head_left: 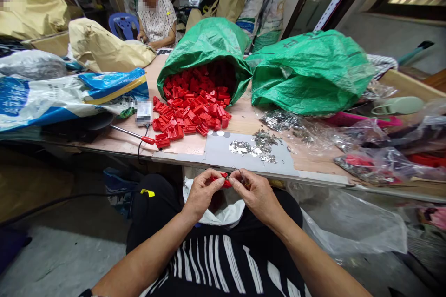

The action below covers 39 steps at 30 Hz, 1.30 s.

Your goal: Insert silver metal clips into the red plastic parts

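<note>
My left hand [201, 194] is closed, pinching a small red plastic part [227, 182] between thumb and fingertips, above my lap at the table's front edge. My right hand [257, 194] meets it from the other side, thumb and finger pressed at the part. A thin dark tool with a yellowish end [246, 183] is tucked in my right fingers; its kind is unclear. On the table, a heap of red plastic parts [195, 113] spills from a green woven sack [209, 36]. Small flat metal pieces [259, 146] lie on a grey sheet [218, 150].
A white bag [223, 215] hangs open between my knees. A red-handled rod [134, 135] lies left of the heap. Another green sack [310, 74] and clear plastic bags [379, 162] fill the right side. A person [156, 18] sits across the table.
</note>
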### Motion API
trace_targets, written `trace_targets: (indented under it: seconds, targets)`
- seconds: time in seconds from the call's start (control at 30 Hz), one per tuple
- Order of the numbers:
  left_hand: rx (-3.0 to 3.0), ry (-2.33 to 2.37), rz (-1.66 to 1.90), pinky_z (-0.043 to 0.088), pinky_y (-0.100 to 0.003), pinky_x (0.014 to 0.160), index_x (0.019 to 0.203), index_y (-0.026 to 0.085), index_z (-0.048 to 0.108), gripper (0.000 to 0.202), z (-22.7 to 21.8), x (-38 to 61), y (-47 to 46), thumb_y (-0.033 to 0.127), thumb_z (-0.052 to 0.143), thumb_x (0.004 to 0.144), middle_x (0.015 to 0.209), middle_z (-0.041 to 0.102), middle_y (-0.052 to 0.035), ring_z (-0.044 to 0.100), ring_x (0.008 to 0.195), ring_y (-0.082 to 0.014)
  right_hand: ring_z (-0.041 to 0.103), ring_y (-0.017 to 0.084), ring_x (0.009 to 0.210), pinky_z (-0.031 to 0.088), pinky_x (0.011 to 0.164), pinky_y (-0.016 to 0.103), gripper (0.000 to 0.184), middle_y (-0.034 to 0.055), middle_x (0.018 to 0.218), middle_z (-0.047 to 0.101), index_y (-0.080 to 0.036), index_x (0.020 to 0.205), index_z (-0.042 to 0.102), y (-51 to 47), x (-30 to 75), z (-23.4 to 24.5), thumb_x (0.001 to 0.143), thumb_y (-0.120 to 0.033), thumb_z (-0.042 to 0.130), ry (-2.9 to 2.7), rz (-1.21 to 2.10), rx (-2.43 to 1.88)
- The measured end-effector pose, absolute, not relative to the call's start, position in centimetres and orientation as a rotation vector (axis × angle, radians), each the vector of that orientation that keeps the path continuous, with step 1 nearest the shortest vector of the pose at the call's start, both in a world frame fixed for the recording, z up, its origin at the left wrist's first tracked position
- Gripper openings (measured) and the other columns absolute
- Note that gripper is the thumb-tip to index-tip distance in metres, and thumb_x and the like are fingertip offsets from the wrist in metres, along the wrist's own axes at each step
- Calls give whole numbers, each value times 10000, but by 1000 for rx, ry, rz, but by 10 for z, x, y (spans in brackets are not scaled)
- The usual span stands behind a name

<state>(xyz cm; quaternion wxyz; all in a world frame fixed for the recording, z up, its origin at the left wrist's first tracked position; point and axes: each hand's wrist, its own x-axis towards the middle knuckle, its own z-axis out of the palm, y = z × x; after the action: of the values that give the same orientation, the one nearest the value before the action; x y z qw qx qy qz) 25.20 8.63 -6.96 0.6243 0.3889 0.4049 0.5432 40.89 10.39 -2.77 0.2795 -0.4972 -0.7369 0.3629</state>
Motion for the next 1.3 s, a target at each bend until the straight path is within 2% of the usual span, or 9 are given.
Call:
trace_targets:
  seconds: [0.17,0.3,0.37,0.43,0.6,0.7,0.87,1.07,1.3]
  targets:
    - [914,902,1182,515,-303,825,754,117,587,230,-67,252,85,332,668,760,953,661,-78,631,805,-139,497,109,660,391,626,212,209,8,729,580,-157,815,590,106,417,-29,887,-335,507,-1958,1159,-1229]
    - [1014,940,1185,526,-299,794,788,121,603,194,-71,254,84,312,637,793,913,670,-73,640,799,-150,467,101,624,370,583,206,210,-1,692,559,-156,793,582,108,421,-28,884,-326,500,-1971,1201,-1239]
    - [1144,1038,1229,521,-303,827,888,141,634,179,-74,254,83,294,647,794,940,672,-61,643,848,-161,454,99,598,358,564,207,195,-6,660,548,-153,781,581,108,421,-29,872,-308,506,-1947,1109,-1299]
    - [1317,1176,1275,506,-296,874,1030,184,632,267,-76,252,83,276,670,783,1013,669,-42,639,918,-164,457,99,588,355,564,210,191,-7,645,549,-153,775,582,108,419,-31,863,-307,512,-1911,997,-1367]
    - [1674,1321,1357,502,-269,918,1281,236,466,542,-80,247,80,229,678,782,1172,628,-35,620,1044,-155,481,99,581,356,574,218,185,-6,662,578,-160,769,580,105,413,-36,853,-311,514,-1910,880,-1469]
    - [1809,1356,1390,515,-267,901,1269,225,443,528,-81,247,78,185,662,790,1204,606,-49,613,1062,-158,489,99,582,360,583,220,182,-5,676,588,-163,757,570,103,408,-39,847,-309,512,-1902,851,-1503]
    - [1905,1421,1399,535,-253,827,1189,206,502,437,-78,249,76,169,664,785,1114,628,-46,644,951,-149,489,101,580,366,570,212,194,-3,686,591,-166,755,570,102,405,-43,844,-326,504,-1842,876,-1519]
    - [1942,1389,1462,523,-233,833,1194,197,516,416,-76,250,75,179,652,802,1076,644,-48,646,931,-137,476,97,574,363,575,219,186,-7,684,584,-166,743,558,101,403,-44,839,-314,501,-1834,932,-1528]
    - [1907,1362,1471,486,-284,959,1211,212,502,423,-83,250,72,177,641,812,1144,628,-48,590,1101,-164,447,107,597,350,592,242,230,-4,676,545,-162,746,546,103,407,-43,839,-369,515,-1849,1078,-1521]
